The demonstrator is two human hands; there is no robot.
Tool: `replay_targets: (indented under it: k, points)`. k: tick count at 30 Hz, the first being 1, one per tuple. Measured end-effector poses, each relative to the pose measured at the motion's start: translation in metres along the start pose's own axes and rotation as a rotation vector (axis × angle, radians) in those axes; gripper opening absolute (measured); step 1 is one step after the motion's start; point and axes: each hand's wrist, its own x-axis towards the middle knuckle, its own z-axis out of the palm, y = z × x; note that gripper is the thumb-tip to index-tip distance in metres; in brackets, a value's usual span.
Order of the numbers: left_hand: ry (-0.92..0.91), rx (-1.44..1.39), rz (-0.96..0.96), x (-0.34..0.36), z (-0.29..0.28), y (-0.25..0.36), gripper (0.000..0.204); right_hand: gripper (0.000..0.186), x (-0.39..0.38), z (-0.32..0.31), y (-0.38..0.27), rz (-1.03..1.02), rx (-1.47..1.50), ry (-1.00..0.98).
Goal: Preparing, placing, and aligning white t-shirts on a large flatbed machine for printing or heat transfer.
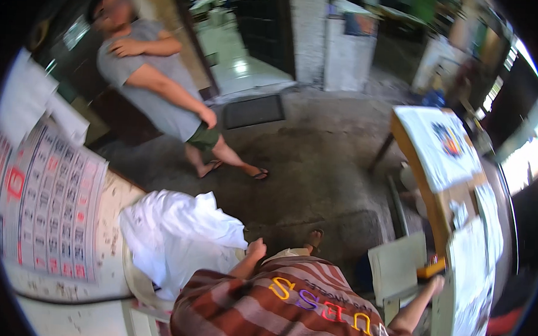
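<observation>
Head view: I locate the white cloth bundle (185,227) heaped on a white plastic chair (130,276), at the person's left. The left hand (256,250) is the nearer one, just beside the bundle's right edge; the bundle therefore lies to that hand's left, its wider span running across the view. The right hand (437,285) is well apart from it, beside the white panel (467,270) and near a yellow block (431,269). Both hands are small and blurred; I cannot tell whether either is open, closed or gripping.
</observation>
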Motion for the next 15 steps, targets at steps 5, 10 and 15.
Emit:
replay_targets:
  k: [5,10,15]
  points:
    - [-0.171,0.052,-0.004,-0.01,0.022,-0.062,0.063,0.051,0.001,0.006,0.017,-0.103,0.113,0.104]
    - [-0.301,0.171,0.095,0.017,0.027,-0.094,0.062,0.061,-0.082,-0.037,0.012,-0.121,0.111,-0.132]
    - [-0.351,0.231,0.198,0.018,0.015,-0.028,0.065,0.056,-0.137,-0.061,0.041,-0.217,0.001,-0.104]
